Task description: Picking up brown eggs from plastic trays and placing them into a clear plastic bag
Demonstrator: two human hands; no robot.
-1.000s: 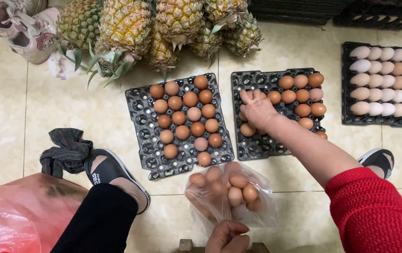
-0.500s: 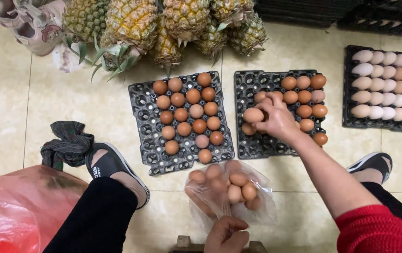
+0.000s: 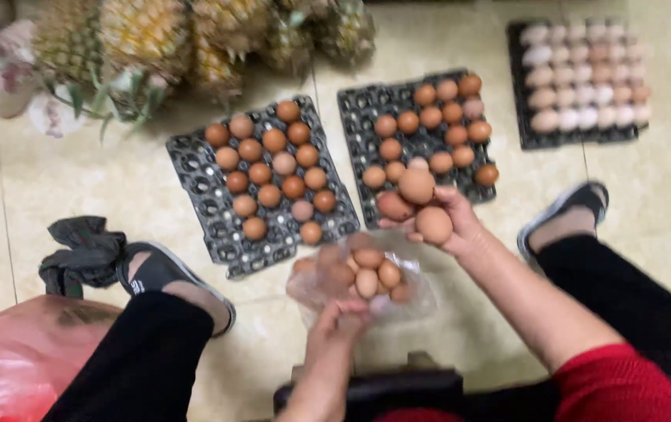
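- The tiled floor (image 3: 77, 187) carries everything; the middle egg tray (image 3: 421, 141) serves as landmark.
- Pineapples (image 3: 156, 39), up and left of that tray, are blurred and cut off by the top edge.
- A second dark tray (image 3: 265, 184) of brown eggs lies just left of it; a third tray (image 3: 578, 82) of pale eggs lies to the right, well apart and hazy.
- A red plastic bag (image 3: 7, 367) is cropped at the lower-left corner.
- The clear bag (image 3: 363, 277) of eggs sits below the landmark tray; its outline is hard to trace.
- The right hand (image 3: 449, 223), at the tray's near edge, curls its fingers around three brown eggs (image 3: 416, 186).
- The left hand (image 3: 335, 328) pinches the bag's rim; its fingertips are hidden behind the plastic.
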